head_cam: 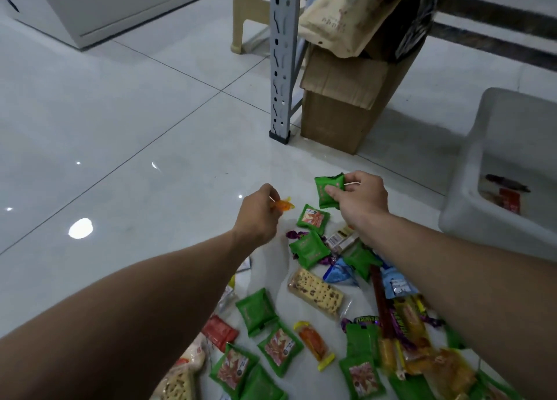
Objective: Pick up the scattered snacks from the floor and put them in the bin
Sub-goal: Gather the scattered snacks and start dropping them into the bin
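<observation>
Many wrapped snacks (313, 309) lie scattered on the white tiled floor in the lower middle and right: green packets, a nougat bar, purple candies, orange sweets. My left hand (256, 215) pinches a small orange candy (282, 205) just above the floor. My right hand (360, 202) grips a green packet (327, 188), lifted at the far edge of the pile. The translucent white bin (470, 188) stands on the right, with a few wrappers at its bottom.
A grey metal rack post (280, 68) and a brown cardboard box (337, 110) stand straight ahead behind the pile. A beige plastic stool leg (238, 16) and a white cabinet (90, 7) sit further back. Glossy open floor spreads to the left.
</observation>
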`<state>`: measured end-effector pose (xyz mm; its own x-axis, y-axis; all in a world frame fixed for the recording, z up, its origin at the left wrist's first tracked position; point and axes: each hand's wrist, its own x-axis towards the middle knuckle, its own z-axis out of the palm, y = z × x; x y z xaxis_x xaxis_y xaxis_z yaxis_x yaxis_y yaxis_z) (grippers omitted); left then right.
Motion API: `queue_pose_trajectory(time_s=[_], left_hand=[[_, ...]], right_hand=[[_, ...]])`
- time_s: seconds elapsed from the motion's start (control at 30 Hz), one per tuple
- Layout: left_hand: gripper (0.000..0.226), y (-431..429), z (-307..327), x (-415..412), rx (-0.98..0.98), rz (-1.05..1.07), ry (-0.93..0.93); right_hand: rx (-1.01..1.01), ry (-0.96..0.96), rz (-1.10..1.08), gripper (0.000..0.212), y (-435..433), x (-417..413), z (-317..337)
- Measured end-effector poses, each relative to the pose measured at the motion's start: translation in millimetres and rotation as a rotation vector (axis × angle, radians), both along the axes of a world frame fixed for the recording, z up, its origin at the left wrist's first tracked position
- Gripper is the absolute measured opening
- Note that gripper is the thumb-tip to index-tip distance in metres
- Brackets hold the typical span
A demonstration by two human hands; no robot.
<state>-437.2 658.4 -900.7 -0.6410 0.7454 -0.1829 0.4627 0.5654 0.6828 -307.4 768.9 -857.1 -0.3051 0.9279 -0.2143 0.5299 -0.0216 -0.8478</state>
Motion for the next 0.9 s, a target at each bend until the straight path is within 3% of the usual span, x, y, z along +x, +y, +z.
queue_pose_trajectory(time_s=[0.23,0.4,0.7,0.9], left_hand=[[0.019,27.0,52.8,18.3,0.212,0.134,-0.180],[0.016,54.4,86.5,41.7,0.371,0.125,-0.213],[0.015,135.9,120.3,110.3,0.445,-0.004,-0.232],[0.015,202.3,124.7,187.4,0.445,-0.086,-0.316]], right_hand=[[0.080,0.075,-0.050,0.015,6.4,1.8,37.5],[0.127,0.130,-0.195,0.018,25.3,23.5,63.3],[0.170,0.305,-0.543,0.018,90.5,119.4,96.9],[0.202,0.248,-0.686,0.013,122.8,200.7,94.0]])
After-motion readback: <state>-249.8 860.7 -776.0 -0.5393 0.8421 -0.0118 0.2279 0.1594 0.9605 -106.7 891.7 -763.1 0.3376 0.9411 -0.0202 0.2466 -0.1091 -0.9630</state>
